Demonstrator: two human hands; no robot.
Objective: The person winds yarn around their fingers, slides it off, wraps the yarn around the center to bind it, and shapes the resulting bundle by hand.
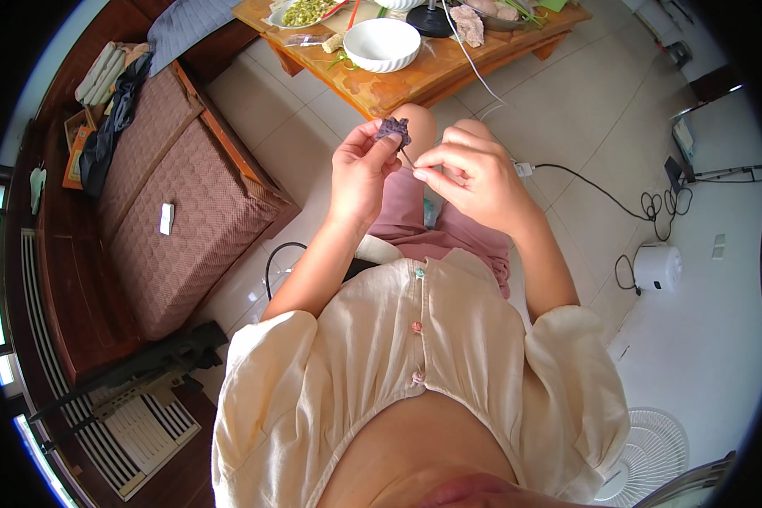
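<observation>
Between its thumb and fingers, my left hand (363, 168) holds a small dark purple piece (394, 131) with a bumpy, ruffled surface, perhaps crocheted. My right hand (473, 174) is just to the right and slightly lower, thumb and index finger pinched at the end of a thin dark strand or stem (407, 157) that runs up to the purple piece. Whether that strand is stiff or soft cannot be told. Both hands are raised above my knees, near the front corner of a wooden table (381, 95). A white fluted bowl (382, 46) stands on that corner.
On the table are a plate of chopped greenish food (305, 13), a black round base (429, 22) and a pale lumpy piece (468, 26). A white cable (476, 70) hangs over its edge. A brown quilted sofa (190, 209) stands left; a black cord (597, 184) crosses the floor at right.
</observation>
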